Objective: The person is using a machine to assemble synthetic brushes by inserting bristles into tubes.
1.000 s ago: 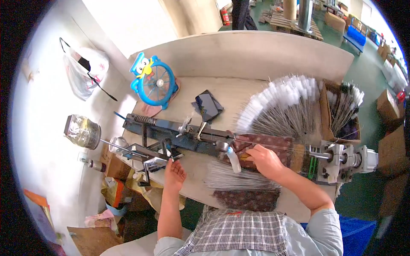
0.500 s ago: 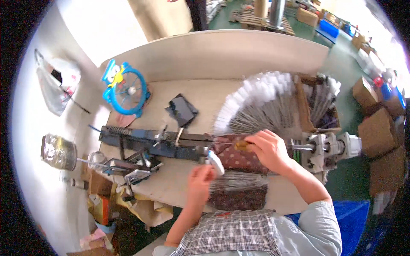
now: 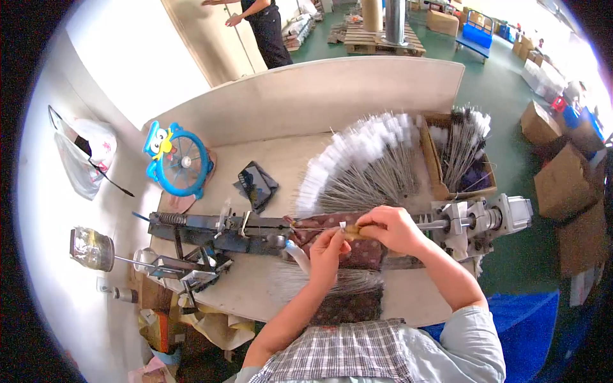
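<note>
My right hand [image 3: 397,231] is closed on a short yellow-brown piece [image 3: 353,232] in front of the machine's shaft. Fingertips of my left hand [image 3: 327,256] pinch a small white tuft [image 3: 343,225] right beside it. A thin wire [image 3: 316,229] runs leftward from there to the dark metal rail machine [image 3: 255,228]. Just left of my left hand is a white tube with a blue end [image 3: 297,253]. Below both hands lie a dotted maroon cloth [image 3: 367,255] and a bundle of thin wires [image 3: 357,281]. Fingers cover part of the yellow-brown piece.
Wire brushes with white tips [image 3: 357,159] fan out behind my hands, beside a cardboard box [image 3: 434,159] of more brushes. A motor unit [image 3: 485,220] stands at right. A blue toy-shaped fan [image 3: 182,159] and a dark tray [image 3: 257,185] sit at left. Another person [image 3: 265,29] stands beyond the board.
My left hand has moved right and up from the white tube to meet my right hand, and now pinches the white tuft. The view has shifted; the other person shows more.
</note>
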A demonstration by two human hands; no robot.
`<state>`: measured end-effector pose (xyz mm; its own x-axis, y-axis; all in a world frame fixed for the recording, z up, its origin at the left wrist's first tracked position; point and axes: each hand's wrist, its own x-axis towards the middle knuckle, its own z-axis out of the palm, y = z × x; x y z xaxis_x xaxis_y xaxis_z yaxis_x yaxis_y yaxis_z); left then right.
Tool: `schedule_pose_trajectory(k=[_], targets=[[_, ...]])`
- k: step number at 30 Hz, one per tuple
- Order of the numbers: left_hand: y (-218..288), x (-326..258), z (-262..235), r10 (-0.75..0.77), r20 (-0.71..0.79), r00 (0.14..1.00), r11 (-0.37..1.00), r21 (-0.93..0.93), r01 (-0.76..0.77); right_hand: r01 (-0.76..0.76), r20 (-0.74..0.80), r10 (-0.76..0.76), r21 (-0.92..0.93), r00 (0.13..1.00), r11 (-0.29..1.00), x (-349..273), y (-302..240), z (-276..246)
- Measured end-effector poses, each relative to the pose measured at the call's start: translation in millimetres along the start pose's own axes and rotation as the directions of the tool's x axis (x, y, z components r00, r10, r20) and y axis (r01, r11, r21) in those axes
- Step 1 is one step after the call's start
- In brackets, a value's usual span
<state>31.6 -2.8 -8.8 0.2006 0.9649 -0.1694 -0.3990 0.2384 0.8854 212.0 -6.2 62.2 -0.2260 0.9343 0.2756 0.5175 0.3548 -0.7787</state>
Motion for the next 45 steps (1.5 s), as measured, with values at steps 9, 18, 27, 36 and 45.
schedule_pose_trajectory(k=[9,18,27,36,45], targets=[[35.8,-12.3,-14.5,-0.085,-0.317,0.945,0.992,-0.12,0.049,0.313,-0.104,-0.373,-0.37,0.922,0.875,27.0,-14.5,21.1],[37.3,-8.3,-29.9,-0.101,-0.204,0.974,0.988,-0.133,0.074,0.152,-0.03,-0.167,-0.279,0.985,0.948,53.9,-24.5,66.1],[40.0,-6.7,-30.1,-0.192,-0.096,0.977,0.966,-0.195,0.171,-0.026,0.081,0.041,-0.183,0.996,0.983,50.7,-32.8,68.9],[26.9,-5.7,-20.2,-0.1,-0.254,0.962,0.883,-0.469,-0.032,0.216,-0.15,-0.318,-0.468,0.936,0.857,40.3,-28.1,83.1],[28.6,-7.2,-9.3,-0.011,-0.349,0.937,0.916,-0.379,-0.13,0.336,-0.103,-0.408,-0.405,0.907,0.85,35.3,-15.3,69.9]])
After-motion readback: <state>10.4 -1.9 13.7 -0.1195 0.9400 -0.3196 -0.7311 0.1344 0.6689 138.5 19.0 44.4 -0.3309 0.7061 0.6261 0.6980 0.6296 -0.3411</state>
